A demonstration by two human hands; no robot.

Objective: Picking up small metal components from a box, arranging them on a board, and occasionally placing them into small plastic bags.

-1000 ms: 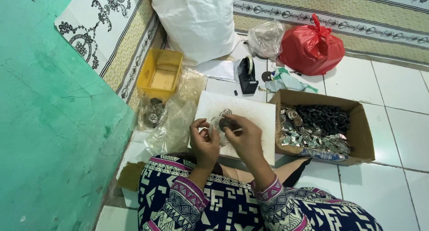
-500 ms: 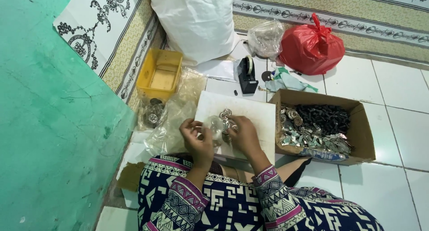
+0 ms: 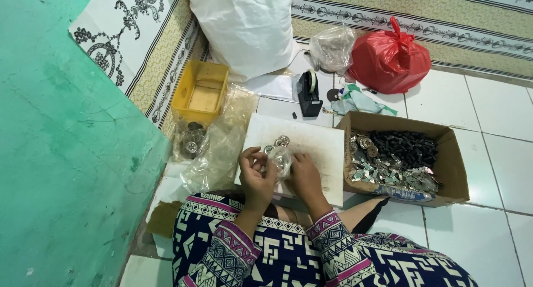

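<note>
A: What lies around the hands?

B: They work over a flat white board with brown stains. At 2 o'clock from them stands an open brown cardboard box with small black parts and shiny silver pieces inside. At 12 o'clock is a black tape dispenser. Further, at 1 o'clock, sits a tied red plastic bag, and a large white sack is at 11 o'clock. A yellow plastic tray is at 10 o'clock, with crumpled clear plastic sheeting below it. Nothing covers the hands.

A: And where is the thing they hold?

B: A small clear plastic bag with round silver metal pieces is between both hands, above the board. The left hand pinches its left side with curled fingers. The right hand grips its right side. A few loose round silver metal pieces lie on the board at 12 o'clock, just beside the bag.
</note>
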